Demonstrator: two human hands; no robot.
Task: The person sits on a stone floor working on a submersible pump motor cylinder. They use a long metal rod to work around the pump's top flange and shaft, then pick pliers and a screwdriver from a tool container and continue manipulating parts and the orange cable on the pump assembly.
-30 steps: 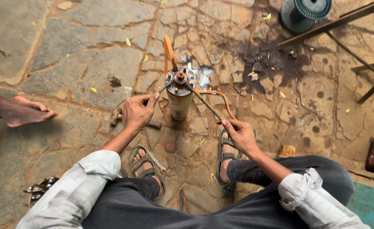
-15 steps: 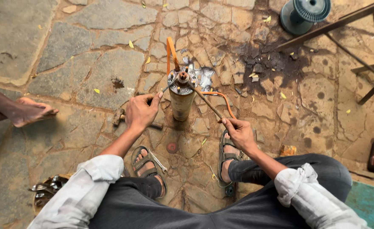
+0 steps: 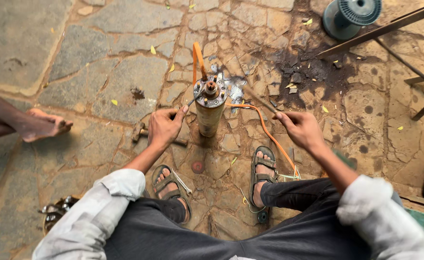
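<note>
Cylindrical motor (image 3: 209, 114), brass-coloured, dirty, upright on stone floor (image 3: 101, 82) between the sandalled feet. Top flange rusty, shaft stub at centre. Orange cable (image 3: 265, 127) leaves top at 3 o'clock, curves down to 5 o'clock. Orange strap (image 3: 198, 60) rises at 11 o'clock. Thin metal tool (image 3: 192, 100) touches flange rim at 9 o'clock.

Rough, cracked stone paving (image 3: 101, 72), matt and dusty, stained black and oily near the plastic spool (image 3: 351, 17). Dull, scuffed brass-coloured metal on the upright cylinder (image 3: 208, 115), with a rusty, greasy top (image 3: 211, 90) and glossy orange plastic-coated wire (image 3: 265, 127) trailing from it. Soft pale cloth sleeves (image 3: 106, 212), matt dark trousers (image 3: 231, 231), worn strap sandals (image 3: 262, 168).
</note>
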